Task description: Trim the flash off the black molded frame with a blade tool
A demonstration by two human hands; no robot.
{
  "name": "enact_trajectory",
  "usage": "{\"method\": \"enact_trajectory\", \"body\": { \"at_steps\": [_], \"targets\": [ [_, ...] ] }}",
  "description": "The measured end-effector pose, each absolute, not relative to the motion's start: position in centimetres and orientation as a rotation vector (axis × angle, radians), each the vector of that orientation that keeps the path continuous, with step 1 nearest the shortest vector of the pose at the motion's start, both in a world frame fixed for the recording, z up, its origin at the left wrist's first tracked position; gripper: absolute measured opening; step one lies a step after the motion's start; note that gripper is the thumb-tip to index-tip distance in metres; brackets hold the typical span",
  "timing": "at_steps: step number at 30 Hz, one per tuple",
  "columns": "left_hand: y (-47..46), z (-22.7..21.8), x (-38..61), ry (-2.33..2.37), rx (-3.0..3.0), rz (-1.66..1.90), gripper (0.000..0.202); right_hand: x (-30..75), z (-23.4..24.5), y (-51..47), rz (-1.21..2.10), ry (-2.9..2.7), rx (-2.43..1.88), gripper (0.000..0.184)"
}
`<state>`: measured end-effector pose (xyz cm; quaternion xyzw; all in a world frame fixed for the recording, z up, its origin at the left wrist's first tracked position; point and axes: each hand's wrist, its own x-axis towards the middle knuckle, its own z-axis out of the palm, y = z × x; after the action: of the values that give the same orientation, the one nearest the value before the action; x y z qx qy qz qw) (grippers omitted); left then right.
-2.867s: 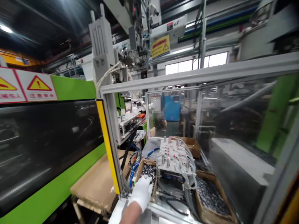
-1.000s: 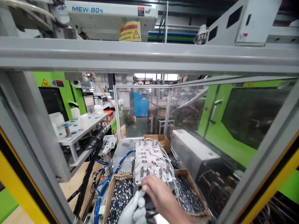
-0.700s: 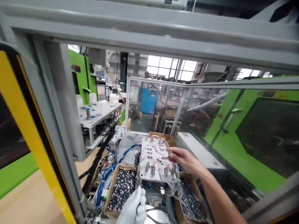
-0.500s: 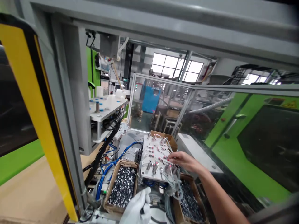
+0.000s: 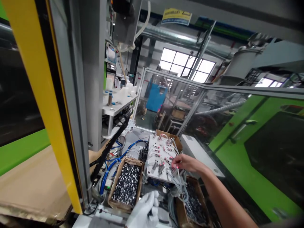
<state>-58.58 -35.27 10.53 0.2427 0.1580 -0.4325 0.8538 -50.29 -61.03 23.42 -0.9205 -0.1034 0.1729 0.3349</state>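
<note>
My left hand, in a white glove, is curled palm up between two boxes of parts. A bit of something dark shows within its fingers, too small to name. My bare right hand reaches over the right side of a pale fixture plate. Its fingertips are pinched together at the plate's metal posts, under reddish light; whatever they hold is hidden. Metal pins, small fittings and clear tubes cover the plate. Small black and shiny parts fill the left cardboard box, and dark parts lie in the right box.
A yellow-and-black post and grey frame stand close on the left. Beside them is a raised plate with white blocks. Blue hoses run along the left. Clear guard panels and a green machine border the right.
My right hand has moved slightly nearer along the plate, toward the posts at its near right corner. The left hand stays curled. The view has shifted, so the scene sits further right.
</note>
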Motion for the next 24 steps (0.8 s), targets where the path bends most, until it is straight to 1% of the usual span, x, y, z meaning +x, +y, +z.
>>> {"method": "enact_trajectory", "body": {
  "at_steps": [4, 7, 9, 11, 13, 14, 16, 18, 22, 24],
  "targets": [
    [-35.2, 10.7, -58.6, 0.369, 0.512, -0.907, 0.032, -50.0, 23.2, -61.0, 0.452, -0.252, -2.420, 0.017],
    [-35.2, 10.8, -58.6, 0.332, 0.535, -0.945, 0.030, -50.0, 23.4, -61.1, 0.368, -0.194, -2.455, 0.017],
    [-35.3, 11.0, -58.6, 0.262, 0.566, -0.986, 0.032, -50.6, 24.2, -60.7, 0.228, -0.122, -2.497, 0.022],
    [-35.5, 11.4, -58.5, 0.210, 0.612, -1.003, 0.036, -52.2, 25.5, -59.4, 0.027, -0.074, -2.550, 0.032],
    [-35.9, 12.1, -58.3, 0.205, 0.660, -0.997, 0.039, -54.6, 26.7, -56.9, -0.095, -0.132, -2.589, 0.035],
    [-36.1, 12.4, -58.2, 0.215, 0.687, -0.998, 0.041, -55.9, 27.2, -55.4, -0.065, -0.213, -2.593, 0.033],
    [-36.8, 12.9, -57.9, 0.221, 0.726, -0.998, 0.046, -58.3, 27.4, -52.3, 0.122, -0.334, -2.616, 0.024],
    [-37.5, 13.1, -57.7, 0.201, 0.736, -0.982, 0.051, -59.9, 26.9, -49.9, 0.242, -0.349, -2.652, 0.016],
    [-38.4, 12.9, -57.6, 0.213, 0.700, -0.936, 0.058, -60.2, 25.9, -49.4, 0.174, -0.341, -2.684, 0.013],
    [-38.4, 12.5, -57.7, 0.280, 0.538, -0.960, 0.052, -59.2, 26.1, -50.8, 0.081, -0.322, -2.690, 0.014]
  ]
}}
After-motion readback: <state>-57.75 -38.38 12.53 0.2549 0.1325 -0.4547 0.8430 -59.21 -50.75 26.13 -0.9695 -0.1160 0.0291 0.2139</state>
